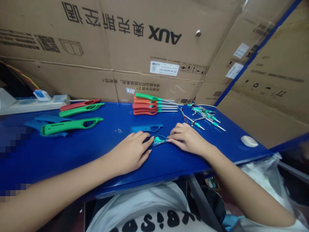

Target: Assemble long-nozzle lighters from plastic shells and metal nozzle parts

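My left hand (132, 151) is closed around the handle end of a blue lighter shell half (164, 137), covering much of it. In the shell's opening lie a teal trigger part (158, 140) and thin wires. Thumb and forefinger of my right hand (187, 138) pinch at the shell's narrow end; whether they grip the shell or a wire there is hard to make out. Just beyond my fingers a second blue shell half (147, 128) lies flat on the table. Several tiny screws (118, 130) are scattered to the left of it.
Lighters with red, orange and green handles (145, 108) are stacked at the back. Metal tubes with teal parts and wires (207, 116) lie at right, near a white oval object (249, 141). Green shells (70, 126) and a power strip (36, 103) are at left. Cardboard (135, 48) walls the back.
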`<action>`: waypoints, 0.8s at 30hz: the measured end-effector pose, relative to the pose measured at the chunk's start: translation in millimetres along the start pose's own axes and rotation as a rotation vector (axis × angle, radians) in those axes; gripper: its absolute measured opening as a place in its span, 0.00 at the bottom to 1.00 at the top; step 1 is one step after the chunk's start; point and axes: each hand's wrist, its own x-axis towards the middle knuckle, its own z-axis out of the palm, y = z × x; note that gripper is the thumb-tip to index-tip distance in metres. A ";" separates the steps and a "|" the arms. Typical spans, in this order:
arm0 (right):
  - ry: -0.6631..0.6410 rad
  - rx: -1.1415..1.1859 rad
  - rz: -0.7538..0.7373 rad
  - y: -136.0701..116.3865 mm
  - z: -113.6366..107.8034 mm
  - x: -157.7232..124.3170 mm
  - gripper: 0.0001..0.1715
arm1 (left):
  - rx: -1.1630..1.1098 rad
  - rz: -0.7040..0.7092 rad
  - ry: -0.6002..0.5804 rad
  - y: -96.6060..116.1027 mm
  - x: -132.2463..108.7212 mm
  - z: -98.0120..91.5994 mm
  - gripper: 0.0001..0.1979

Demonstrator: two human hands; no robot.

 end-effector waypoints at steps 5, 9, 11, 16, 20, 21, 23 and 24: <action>0.136 -0.080 0.254 49.7 -21.3 0.3 0.19 | 0.058 -0.017 -0.031 -3.2 1.0 6.4 0.24; 0.052 -0.335 0.852 115.4 -41.7 -1.7 0.20 | 0.011 -0.017 -0.007 -5.6 1.7 11.0 0.25; 0.057 -0.359 0.967 142.2 -44.9 -2.4 0.21 | -0.030 -0.023 0.005 -6.0 2.5 9.8 0.24; 0.059 -0.333 1.091 179.7 -31.1 1.7 0.19 | -0.165 -0.030 0.032 -7.7 3.9 2.0 0.19; 0.065 -0.304 1.078 194.5 -17.0 5.0 0.20 | -0.155 -0.020 0.051 -8.1 3.6 1.3 0.19; 0.057 -0.287 1.081 197.6 -14.8 4.7 0.20 | -0.142 -0.020 0.045 -7.8 3.5 1.6 0.20; 0.040 -0.249 1.095 202.3 -11.9 3.0 0.19 | -0.127 -0.014 0.037 -7.4 3.6 2.3 0.20; 0.038 -0.235 1.103 203.6 -11.1 1.6 0.19 | -0.126 -0.011 0.037 -7.3 3.6 2.4 0.20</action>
